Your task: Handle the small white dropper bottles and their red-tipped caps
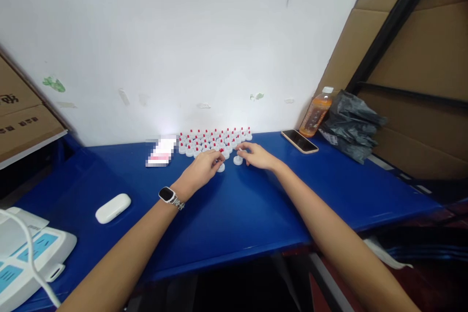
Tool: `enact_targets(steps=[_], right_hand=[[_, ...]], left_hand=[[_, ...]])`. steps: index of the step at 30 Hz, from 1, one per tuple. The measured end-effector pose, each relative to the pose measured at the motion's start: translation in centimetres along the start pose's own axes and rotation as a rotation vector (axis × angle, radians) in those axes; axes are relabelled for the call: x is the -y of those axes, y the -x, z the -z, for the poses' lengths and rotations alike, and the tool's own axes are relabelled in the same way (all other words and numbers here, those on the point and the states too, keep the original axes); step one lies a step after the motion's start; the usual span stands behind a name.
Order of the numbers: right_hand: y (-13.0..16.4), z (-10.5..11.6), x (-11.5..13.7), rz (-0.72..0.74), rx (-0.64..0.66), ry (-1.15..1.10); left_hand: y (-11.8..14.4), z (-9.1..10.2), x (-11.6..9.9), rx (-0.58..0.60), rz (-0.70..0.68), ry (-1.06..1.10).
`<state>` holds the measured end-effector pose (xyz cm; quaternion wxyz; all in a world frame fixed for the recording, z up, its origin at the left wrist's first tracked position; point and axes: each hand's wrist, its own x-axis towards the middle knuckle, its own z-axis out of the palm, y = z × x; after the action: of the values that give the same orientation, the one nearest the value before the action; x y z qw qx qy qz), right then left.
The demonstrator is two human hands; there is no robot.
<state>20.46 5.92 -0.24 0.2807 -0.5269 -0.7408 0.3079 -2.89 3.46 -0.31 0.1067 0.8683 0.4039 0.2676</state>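
my left forearm (139,243) angling up from bottom left, my right forearm (318,214) from bottom right, left hand (201,168) knuckles up, fingers bent downward, right hand (259,156) near it, fingers curled inward

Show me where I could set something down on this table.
Bare table shows between the left forearm and right forearm, and right of that, in front of the phone. A smaller patch lies between the white case and watch. Crowded: the packed red-tipped caps by the left hand and right hand.
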Motion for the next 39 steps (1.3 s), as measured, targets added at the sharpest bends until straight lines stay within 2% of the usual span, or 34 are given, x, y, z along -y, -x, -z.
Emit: enact_targets(steps=[7, 17, 22, 30, 36, 39], right_hand=[[1.0, -0.3, 0.5, 0.101, 0.057, 0.159], [1.3, -0.1, -0.1, 0.086, -0.065, 0.284], [1.3, -0.6, 0.4, 0.127, -0.079, 0.187], [0.2, -2.3, 0.3, 0.163, -0.204, 0.112], [0.2, -2.3, 0.5, 0.173, -0.224, 0.086], [0.3, -1.8, 1.0, 0.155, -0.275, 0.122]], left_hand=[[0.3, 1.4, 1.0, 0.026, 0.089, -0.023], [0.8, 2.3, 1.8, -0.012, 0.148, -0.062], [1.0, 2.1, 2.1, -0.057, 0.143, -0.091], [0.8, 1.2, 2.4, -0.126, 0.115, -0.122], [0.8, 1.4, 1.9, -0.137, 0.144, -0.128], [0.8, 1.8, 1.5, -0.167, 0.157, -0.149]])
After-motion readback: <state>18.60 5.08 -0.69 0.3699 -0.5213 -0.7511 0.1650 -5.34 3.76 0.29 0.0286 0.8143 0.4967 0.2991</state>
